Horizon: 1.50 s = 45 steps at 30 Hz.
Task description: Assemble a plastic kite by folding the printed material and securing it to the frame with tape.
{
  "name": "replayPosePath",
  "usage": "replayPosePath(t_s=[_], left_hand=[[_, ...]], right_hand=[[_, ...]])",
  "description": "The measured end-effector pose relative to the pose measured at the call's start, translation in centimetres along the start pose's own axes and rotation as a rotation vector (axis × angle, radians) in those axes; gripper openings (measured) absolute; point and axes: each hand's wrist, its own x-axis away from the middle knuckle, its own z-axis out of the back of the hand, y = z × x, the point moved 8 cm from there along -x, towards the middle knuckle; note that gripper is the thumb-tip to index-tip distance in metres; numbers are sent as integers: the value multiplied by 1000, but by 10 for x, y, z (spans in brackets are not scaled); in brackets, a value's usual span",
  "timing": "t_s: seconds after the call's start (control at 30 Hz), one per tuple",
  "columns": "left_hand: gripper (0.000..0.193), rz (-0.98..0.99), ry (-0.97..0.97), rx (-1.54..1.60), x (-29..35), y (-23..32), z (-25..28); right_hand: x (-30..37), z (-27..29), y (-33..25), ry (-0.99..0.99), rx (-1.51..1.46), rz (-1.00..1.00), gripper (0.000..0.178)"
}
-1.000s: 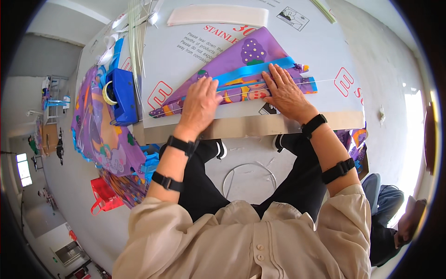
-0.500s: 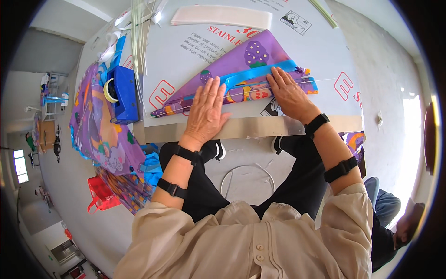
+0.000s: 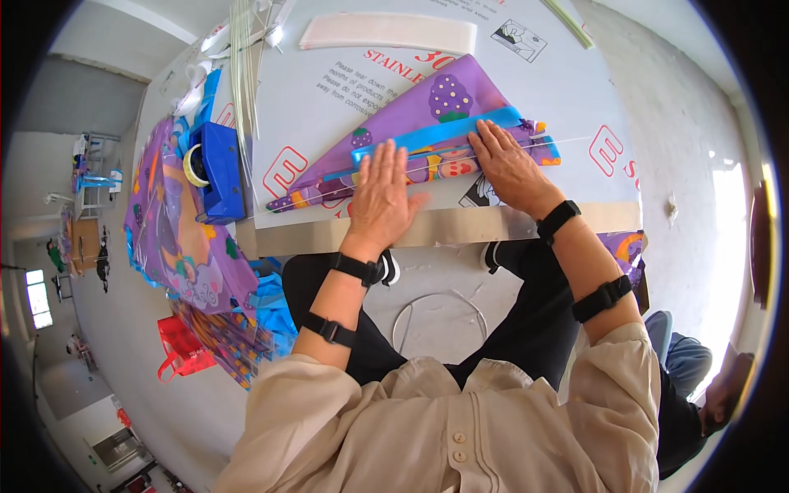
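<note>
A purple printed sheet (image 3: 448, 97), folded into a long triangle, lies on the table in front of me. Along its near side runs a flat blue strip (image 3: 436, 136), with a thin pale rod (image 3: 329, 195) beside the rolled, patterned edge. My left hand (image 3: 384, 193) rests flat over the middle of the folded edge, fingers stretched out on the blue strip's left part. Farther right, my right hand (image 3: 511, 168) presses flat near the strip's right end, its fingers extended too. Neither hand grips anything; what lies under the palms is hidden.
A blue tape dispenser (image 3: 220, 172) stands left of the sheet, by a bundle of thin rods (image 3: 244, 82). More purple printed sheets (image 3: 185, 263) hang off the left edge, above a red bag (image 3: 182, 349). A white strip stack (image 3: 386, 33) lies farther back. Another person (image 3: 686, 411) is at lower right.
My left hand has slid right along the folded edge, and more of the blue strip's left end shows, lying straighter. My right hand has barely moved.
</note>
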Motion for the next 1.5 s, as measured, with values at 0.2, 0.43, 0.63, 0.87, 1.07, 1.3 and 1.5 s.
replayPosePath(t_s=[0.2,0.43,0.63,0.87,1.07,1.3,1.5], left_hand=[[80,124,-32,-50,17,-40,-3],[42,-30,25,0,1,-60,17],[16,145,-223,644,-36,-127,3],[14,100,-248,383,-58,-136,-18],[11,78,-119,181,-51,-109,-3],[51,-224,42,-109,-44,7,-16],[65,78,-130,-147,-9,-55,-34]], right_hand=[[3,4,12,134,87,51,39],[-26,22,83,-161,-422,-36,21],[-58,11,121,-292,-628,-211,26],[-66,6,99,42,271,-450,14],[-26,-3,18,265,-234,-140,51],[-25,-18,23,169,-288,-190,63],[-17,-27,50,172,-292,-215,62]])
